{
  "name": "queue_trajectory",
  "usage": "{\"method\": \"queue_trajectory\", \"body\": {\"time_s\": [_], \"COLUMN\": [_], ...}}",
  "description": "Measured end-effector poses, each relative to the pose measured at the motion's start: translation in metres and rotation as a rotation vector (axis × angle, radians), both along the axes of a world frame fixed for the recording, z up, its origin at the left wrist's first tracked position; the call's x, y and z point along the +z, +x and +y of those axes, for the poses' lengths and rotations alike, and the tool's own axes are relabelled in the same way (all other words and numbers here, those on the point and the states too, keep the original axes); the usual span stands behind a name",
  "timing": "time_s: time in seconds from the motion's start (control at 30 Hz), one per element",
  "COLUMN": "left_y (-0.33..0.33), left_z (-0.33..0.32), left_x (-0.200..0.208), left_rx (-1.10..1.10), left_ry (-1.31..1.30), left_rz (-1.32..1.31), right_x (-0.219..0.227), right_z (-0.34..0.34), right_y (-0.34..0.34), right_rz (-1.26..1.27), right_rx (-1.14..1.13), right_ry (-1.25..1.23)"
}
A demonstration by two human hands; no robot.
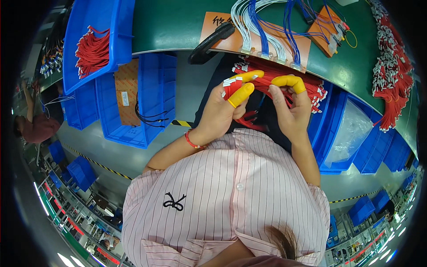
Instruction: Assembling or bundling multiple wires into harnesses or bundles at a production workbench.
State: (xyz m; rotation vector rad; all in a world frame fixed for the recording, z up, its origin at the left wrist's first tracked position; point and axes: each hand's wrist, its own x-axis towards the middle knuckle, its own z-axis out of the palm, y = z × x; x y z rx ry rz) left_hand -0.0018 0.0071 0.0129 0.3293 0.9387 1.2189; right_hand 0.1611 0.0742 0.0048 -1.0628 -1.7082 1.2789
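My left hand [218, 109], with yellow finger cots on its thumb and index finger, is closed around a small bundle of red wires [231, 87]. White connectors cap the wire ends beside the index finger. To the right, my right hand [293, 104] has its fingers curled toward the thumb, with a yellow cot on the index finger. Whether a thin wire lies in that pinch is hard to make out. Behind both hands, a larger pile of red wires [307, 84] with white connectors lies across my lap, below the table edge.
An orange board [213, 38] with white and blue wires lies on the green table [169, 26], near a black handle-like strap [211, 44]. Blue bins [120, 31] stand left, one holding red wires. More blue bins [318, 129] stand right. Red wires [391, 89] heap along the right edge.
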Motion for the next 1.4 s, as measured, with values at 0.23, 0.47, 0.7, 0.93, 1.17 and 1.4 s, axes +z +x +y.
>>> {"method": "queue_trajectory", "body": {"time_s": [0.23,0.47,0.7,0.93,1.17,1.4], "left_y": [-0.01,-0.011,-0.01,-0.002,-0.006,-0.007], "left_z": [0.028,0.031,0.035,0.04,0.039,0.039], "left_x": [-0.002,-0.013,-0.017,-0.014,-0.017,-0.015], "left_rx": [0.119,0.183,0.268,0.366,0.297,0.299], "left_ry": [0.17,0.057,0.071,0.139,0.159,0.151], "left_rz": [0.076,0.15,0.235,0.197,0.226,0.261], "right_x": [0.021,0.008,-0.006,0.002,0.005,0.005], "right_z": [0.009,0.016,0.001,0.01,0.019,0.02], "right_y": [0.026,0.077,0.029,0.012,0.015,0.012], "right_rz": [-0.176,0.46,0.689,0.422,0.344,0.31], "right_rx": [0.196,0.005,0.09,-0.123,-0.228,-0.255], "right_ry": [-0.136,-0.599,-0.783,-0.599,-0.485,-0.483]}}
